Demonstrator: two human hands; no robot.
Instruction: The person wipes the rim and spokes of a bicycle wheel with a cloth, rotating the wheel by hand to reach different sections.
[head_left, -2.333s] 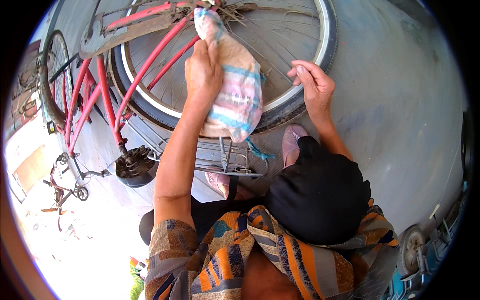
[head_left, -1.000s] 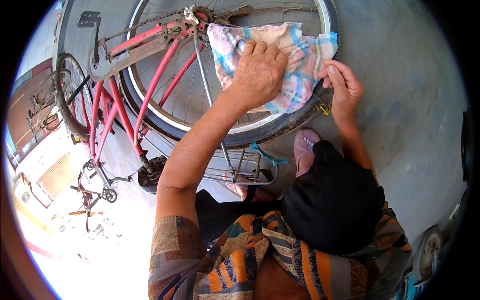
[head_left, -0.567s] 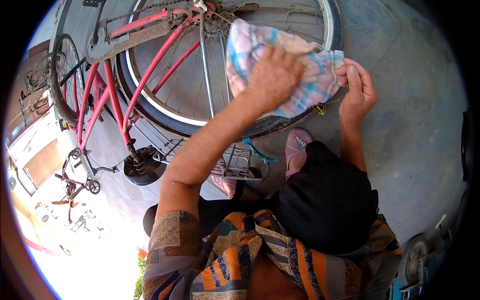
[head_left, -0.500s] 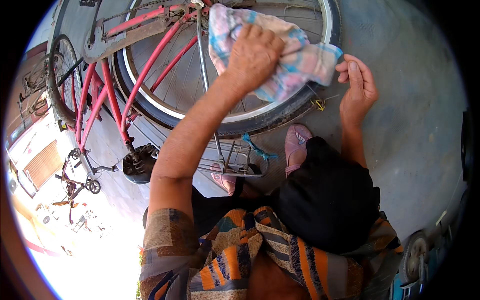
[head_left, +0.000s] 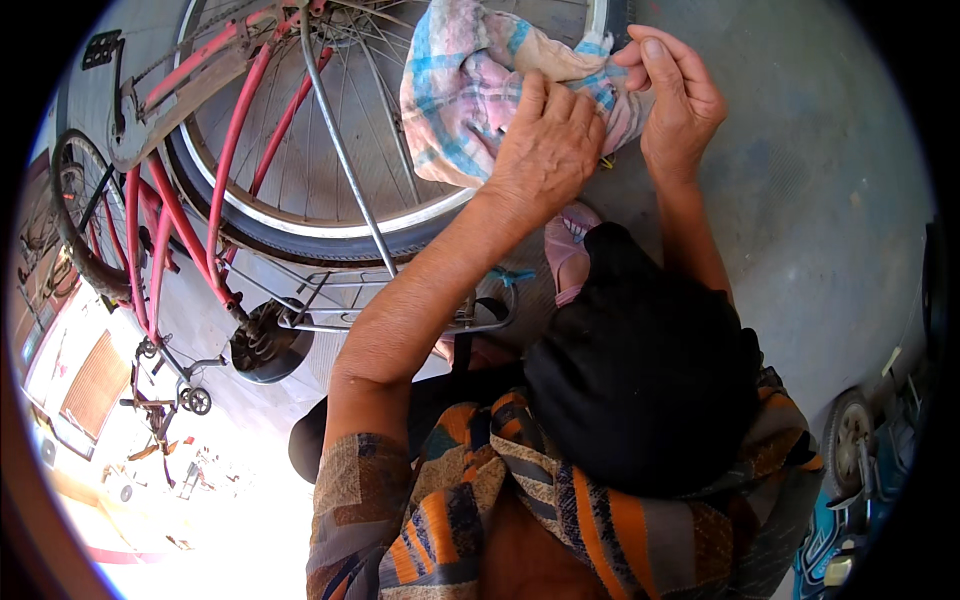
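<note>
A pink, white and blue checked cloth (head_left: 450, 90) lies bunched over the spokes and rim of a bicycle wheel (head_left: 300, 222). My left hand (head_left: 553, 140) grips the cloth from above, its fingers pressed into the folds. To the right, my right hand (head_left: 683, 100) is closed in a pinch, with thumb and fingertips at the cloth's right edge. The wheel belongs to a red bicycle frame (head_left: 230, 145), with a chain and crank at the upper left. The cloth hides part of the wheel.
The bicycle's metal rear rack (head_left: 345, 290) and dark saddle (head_left: 268, 340) lie toward me at left. One pink shoe (head_left: 568, 245) shows beside my black-clad knee (head_left: 640, 370). Another bicycle wheel (head_left: 85, 210) is farther left. At lower right stands a small wheeled thing (head_left: 850, 440).
The cloth has shifted toward my right hand, and my left hand has come lower on it. My right hand has moved up and left. The bicycle now appears farther left in view.
</note>
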